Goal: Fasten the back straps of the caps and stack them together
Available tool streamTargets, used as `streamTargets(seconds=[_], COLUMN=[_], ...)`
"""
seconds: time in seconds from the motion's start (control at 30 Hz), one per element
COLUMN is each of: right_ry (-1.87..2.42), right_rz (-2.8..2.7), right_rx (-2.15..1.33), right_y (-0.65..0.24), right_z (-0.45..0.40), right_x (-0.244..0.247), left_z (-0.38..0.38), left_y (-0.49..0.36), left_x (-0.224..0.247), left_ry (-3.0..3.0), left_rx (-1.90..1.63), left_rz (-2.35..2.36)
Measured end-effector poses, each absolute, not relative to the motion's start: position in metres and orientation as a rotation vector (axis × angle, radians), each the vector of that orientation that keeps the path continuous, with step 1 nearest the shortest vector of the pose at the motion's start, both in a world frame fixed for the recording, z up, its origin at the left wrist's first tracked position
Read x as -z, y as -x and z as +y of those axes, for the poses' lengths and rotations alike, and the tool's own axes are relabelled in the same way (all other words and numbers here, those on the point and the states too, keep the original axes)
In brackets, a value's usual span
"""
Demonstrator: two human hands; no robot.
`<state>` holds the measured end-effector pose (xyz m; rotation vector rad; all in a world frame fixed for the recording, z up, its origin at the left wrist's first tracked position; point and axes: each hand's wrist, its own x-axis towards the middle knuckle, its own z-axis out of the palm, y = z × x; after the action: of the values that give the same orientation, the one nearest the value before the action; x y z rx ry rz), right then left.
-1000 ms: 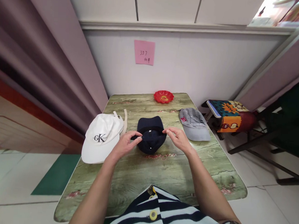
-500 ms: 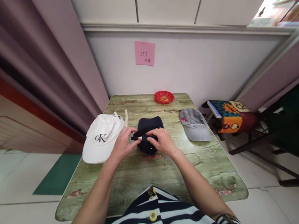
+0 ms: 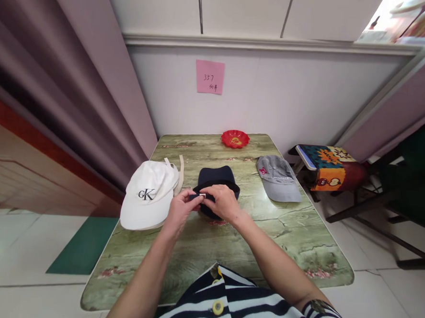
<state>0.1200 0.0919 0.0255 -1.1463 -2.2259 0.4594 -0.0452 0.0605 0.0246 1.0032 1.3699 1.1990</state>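
A dark navy cap (image 3: 217, 174) lies in the middle of the table, its brim toward the wall and its opening partly showing. My left hand (image 3: 181, 209) pinches the dark strap (image 3: 194, 197) of this cap between thumb and fingers. Close beside it, my right hand (image 3: 221, 201) is closed on the strap's other part, where a small pale piece (image 3: 203, 195) shows at the fingertips. A white cap (image 3: 151, 193) with black letters and a loose beige strap sits just left of my left hand. To the right rests a grey cap (image 3: 279, 178).
The green wood-patterned table (image 3: 264, 248) stands against the wall. At its far edge is a red scalloped dish (image 3: 235, 139). A pink note (image 3: 209, 77) is stuck on the wall. A stool with a colourful cover (image 3: 329, 168) stands right of the table, curtains (image 3: 85, 50) hang left.
My hands have drawn closer together at the strap, the right one moving left. The dark cap's opening has turned slightly. The whole view has shifted a little.
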Motion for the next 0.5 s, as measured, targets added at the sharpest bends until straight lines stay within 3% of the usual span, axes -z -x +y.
streamTargets(seconds=[0.5], right_ry=[1.153], right_rz=[-2.170], right_rx=[-0.458], right_y=[-0.1214], right_z=[0.0914], right_x=[-0.0215], left_z=[0.0622], left_y=[0.0396], left_x=[-0.0290], left_ry=[-1.066], left_rx=[-1.371], left_rz=[1.350])
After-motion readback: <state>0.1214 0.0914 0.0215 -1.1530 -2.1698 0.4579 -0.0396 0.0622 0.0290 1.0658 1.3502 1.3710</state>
